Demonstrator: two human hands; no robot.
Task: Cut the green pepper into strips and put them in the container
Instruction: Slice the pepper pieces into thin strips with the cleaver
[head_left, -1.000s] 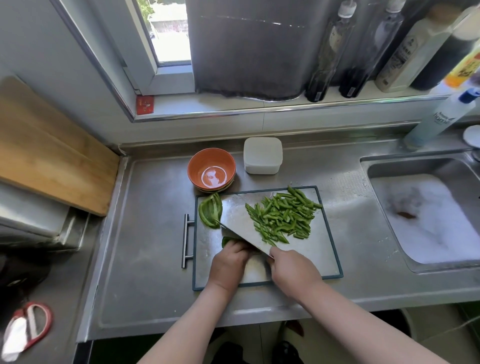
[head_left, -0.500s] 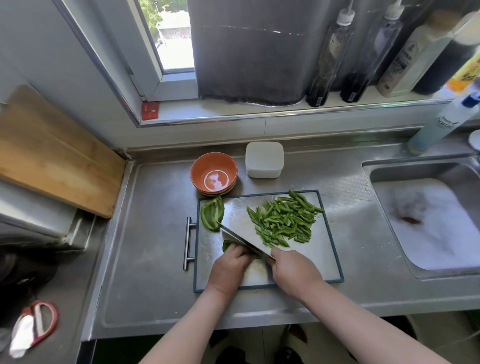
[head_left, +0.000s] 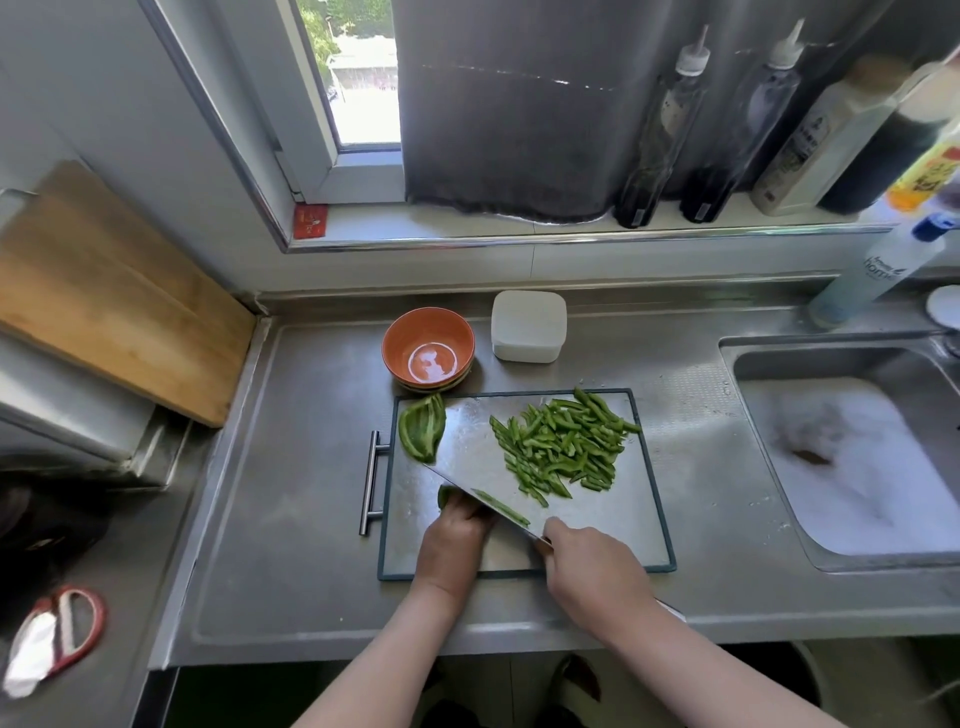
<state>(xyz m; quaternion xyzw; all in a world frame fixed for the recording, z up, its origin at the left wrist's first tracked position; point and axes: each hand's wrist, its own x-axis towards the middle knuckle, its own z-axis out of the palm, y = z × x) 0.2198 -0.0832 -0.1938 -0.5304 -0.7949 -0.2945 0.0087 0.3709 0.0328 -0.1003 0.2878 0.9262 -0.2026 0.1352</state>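
Observation:
On the steel cutting board (head_left: 641, 535) my left hand (head_left: 453, 540) holds down a green pepper piece (head_left: 445, 495), mostly hidden under my curled fingers. My right hand (head_left: 587, 564) grips the handle of a cleaver (head_left: 470, 457); its wide blade stands edge-down against my left knuckles. A freshly cut strip (head_left: 501, 506) lies along the blade's right side. A pile of pepper strips (head_left: 563, 447) covers the board's far right part. An uncut pepper half (head_left: 422, 434) lies at the board's far left corner. An orange bowl (head_left: 428, 345) and a white lidded container (head_left: 528, 326) stand behind the board.
A sink (head_left: 852, 457) full of foam lies to the right. Bottles (head_left: 660, 135) line the windowsill, and a spray bottle (head_left: 878, 270) stands by the sink. A wooden board (head_left: 104, 296) leans at the left. Red-handled scissors (head_left: 62, 631) lie at the lower left.
The cleaver has come down against my left knuckles and one more strip lies beside the blade. My left hand has stayed on the pepper piece.

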